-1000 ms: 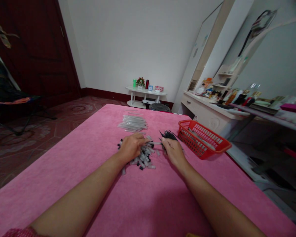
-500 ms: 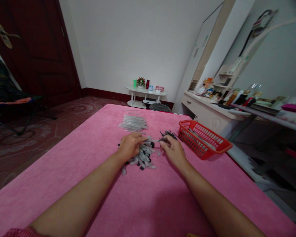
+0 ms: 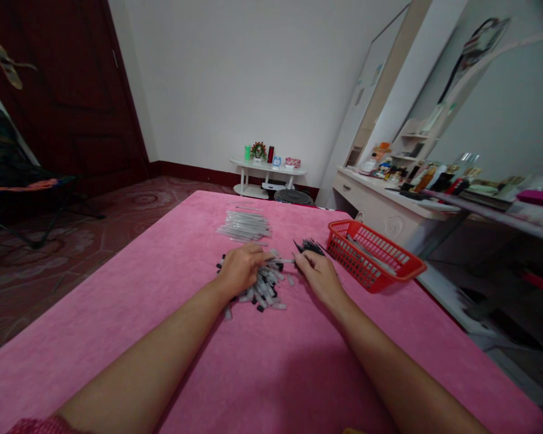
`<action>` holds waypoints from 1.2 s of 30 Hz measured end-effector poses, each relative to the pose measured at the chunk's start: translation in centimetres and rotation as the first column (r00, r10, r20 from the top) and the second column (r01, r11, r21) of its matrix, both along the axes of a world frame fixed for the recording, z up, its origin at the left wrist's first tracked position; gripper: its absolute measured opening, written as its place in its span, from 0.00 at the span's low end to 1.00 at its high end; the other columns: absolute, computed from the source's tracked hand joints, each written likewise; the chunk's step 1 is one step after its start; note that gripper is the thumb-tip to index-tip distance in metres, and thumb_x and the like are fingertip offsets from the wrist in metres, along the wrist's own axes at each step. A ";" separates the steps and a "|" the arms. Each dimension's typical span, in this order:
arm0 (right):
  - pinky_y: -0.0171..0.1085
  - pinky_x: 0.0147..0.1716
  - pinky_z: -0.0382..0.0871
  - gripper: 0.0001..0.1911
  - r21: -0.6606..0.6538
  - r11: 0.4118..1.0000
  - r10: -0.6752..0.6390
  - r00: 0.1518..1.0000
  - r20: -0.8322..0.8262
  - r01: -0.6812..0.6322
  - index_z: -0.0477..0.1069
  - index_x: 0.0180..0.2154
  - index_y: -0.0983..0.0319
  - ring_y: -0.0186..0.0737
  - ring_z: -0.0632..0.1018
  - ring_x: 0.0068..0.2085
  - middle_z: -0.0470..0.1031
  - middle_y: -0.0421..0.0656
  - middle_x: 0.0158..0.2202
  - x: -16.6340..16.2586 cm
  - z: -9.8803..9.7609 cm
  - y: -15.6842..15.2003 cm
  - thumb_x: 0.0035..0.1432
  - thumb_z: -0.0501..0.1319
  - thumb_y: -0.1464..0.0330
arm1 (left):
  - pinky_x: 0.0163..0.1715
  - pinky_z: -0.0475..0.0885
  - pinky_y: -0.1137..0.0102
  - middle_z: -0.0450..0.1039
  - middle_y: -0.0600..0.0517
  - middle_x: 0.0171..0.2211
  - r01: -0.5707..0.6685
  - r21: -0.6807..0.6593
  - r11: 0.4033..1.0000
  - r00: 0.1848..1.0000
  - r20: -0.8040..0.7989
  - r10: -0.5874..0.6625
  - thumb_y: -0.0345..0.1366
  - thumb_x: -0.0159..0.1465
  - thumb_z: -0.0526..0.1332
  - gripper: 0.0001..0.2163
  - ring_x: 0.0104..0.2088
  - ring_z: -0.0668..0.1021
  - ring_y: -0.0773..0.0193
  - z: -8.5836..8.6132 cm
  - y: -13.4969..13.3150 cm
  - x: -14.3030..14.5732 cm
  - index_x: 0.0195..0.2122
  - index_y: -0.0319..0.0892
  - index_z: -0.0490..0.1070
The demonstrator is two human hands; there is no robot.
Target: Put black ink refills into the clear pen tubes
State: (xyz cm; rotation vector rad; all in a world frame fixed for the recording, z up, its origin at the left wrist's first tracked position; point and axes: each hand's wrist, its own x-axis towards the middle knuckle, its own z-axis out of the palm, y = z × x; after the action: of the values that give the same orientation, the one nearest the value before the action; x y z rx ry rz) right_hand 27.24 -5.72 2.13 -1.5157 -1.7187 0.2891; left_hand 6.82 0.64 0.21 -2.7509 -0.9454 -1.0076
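On the pink cloth [image 3: 271, 374] my left hand [image 3: 241, 267] rests over a heap of small clear caps with black ends [image 3: 268, 288], fingers curled round one clear tube. My right hand [image 3: 317, 276] sits just right of the heap, fingertips pinched at the other end of that same thin tube [image 3: 284, 261]. Behind my right hand lies a bunch of thin black pieces [image 3: 309, 246]. A row of clear tubes [image 3: 244, 228] lies farther back on the cloth.
A red plastic basket [image 3: 371, 253] with a few tubes inside stands at the right edge of the cloth. Beyond it is a white dresser [image 3: 389, 211] crowded with bottles. A small white table [image 3: 266, 176] stands by the far wall, a dark door [image 3: 58, 90] at left.
My hands have drawn slightly closer together over the heap, the tube between them shorter in view. The rest has not moved.
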 end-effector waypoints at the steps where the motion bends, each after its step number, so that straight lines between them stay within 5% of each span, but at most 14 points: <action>1: 0.31 0.23 0.54 0.16 0.014 1.000 0.005 1.000 0.002 -0.005 0.64 0.24 0.61 0.34 0.66 0.23 0.64 0.36 0.19 0.0 0.0 0.0 0.58 0.54 0.59 | 0.33 0.68 0.71 0.73 0.50 0.32 -0.006 0.003 1.000 1.000 0.005 0.006 0.27 0.59 0.56 0.14 0.36 0.75 0.62 0.0 0.0 0.0 0.43 0.47 0.75; 7: 0.32 0.22 0.54 0.23 -0.040 0.999 0.019 0.999 0.043 -0.017 0.61 0.18 0.61 0.34 0.65 0.21 0.63 0.37 0.16 0.0 0.0 -0.2 0.62 0.48 0.57 | 0.32 0.68 0.71 0.73 0.50 0.32 0.019 0.004 1.000 1.000 0.002 -0.019 0.26 0.58 0.56 0.15 0.35 0.75 0.63 0.0 0.1 0.0 0.44 0.47 0.74; 11: 0.31 0.23 0.54 0.17 0.031 0.999 -0.013 0.998 0.065 0.011 0.64 0.22 0.61 0.34 0.66 0.23 0.65 0.37 0.19 0.0 0.0 -0.1 0.58 0.54 0.58 | 0.32 0.69 0.71 0.73 0.50 0.31 0.006 0.004 1.000 1.000 0.021 -0.006 0.27 0.59 0.56 0.15 0.34 0.74 0.63 -0.2 0.2 0.0 0.44 0.47 0.75; 15: 0.32 0.23 0.54 0.23 -0.014 1.000 0.000 0.997 0.073 0.001 0.61 0.18 0.61 0.33 0.65 0.22 0.63 0.37 0.16 -0.1 0.2 -0.2 0.62 0.49 0.58 | 0.33 0.69 0.71 0.73 0.51 0.31 0.025 -0.001 1.000 0.999 0.020 -0.025 0.26 0.59 0.56 0.15 0.35 0.74 0.63 -0.2 0.3 -0.1 0.43 0.47 0.75; 19: 0.31 0.23 0.55 0.15 0.020 1.000 -0.008 0.999 0.049 0.007 0.66 0.25 0.61 0.34 0.67 0.23 0.66 0.37 0.19 -0.1 0.2 -0.2 0.58 0.55 0.59 | 0.33 0.69 0.71 0.73 0.50 0.31 -0.006 -0.006 1.000 1.000 0.024 0.006 0.27 0.58 0.57 0.14 0.35 0.74 0.63 -0.3 0.3 -0.1 0.43 0.46 0.75; 24: 0.31 0.22 0.54 0.22 -0.051 0.998 0.035 0.999 0.028 -0.033 0.62 0.19 0.61 0.33 0.66 0.20 0.64 0.37 0.16 -0.1 0.1 -0.3 0.61 0.49 0.58 | 0.34 0.69 0.71 0.73 0.50 0.32 0.015 0.002 1.000 1.000 0.010 -0.015 0.27 0.59 0.56 0.14 0.35 0.74 0.63 -0.4 0.3 -0.1 0.43 0.47 0.75; 29: 0.31 0.22 0.55 0.17 -0.010 1.000 0.000 0.999 0.042 0.000 0.64 0.22 0.61 0.33 0.67 0.21 0.67 0.37 0.17 -0.2 0.2 -0.3 0.59 0.53 0.59 | 0.33 0.69 0.70 0.74 0.50 0.33 0.021 0.011 1.000 1.000 0.015 -0.021 0.27 0.59 0.56 0.14 0.36 0.75 0.62 -0.4 0.3 -0.1 0.43 0.47 0.75; 36: 0.32 0.20 0.52 0.24 -0.130 0.991 0.039 0.999 -0.023 -0.042 0.64 0.19 0.62 0.33 0.66 0.18 0.65 0.38 0.14 -0.1 0.1 -0.3 0.62 0.47 0.57 | 0.35 0.70 0.70 0.75 0.50 0.34 0.013 -0.012 1.000 0.998 0.065 -0.012 0.26 0.59 0.56 0.14 0.37 0.76 0.63 -0.2 0.4 -0.2 0.42 0.46 0.75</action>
State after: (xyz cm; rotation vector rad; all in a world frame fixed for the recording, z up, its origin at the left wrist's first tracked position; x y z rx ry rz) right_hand 27.12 -5.97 2.21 -1.5671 -1.7451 0.4436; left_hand 6.58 1.02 -0.01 -2.7534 -0.9478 -1.1034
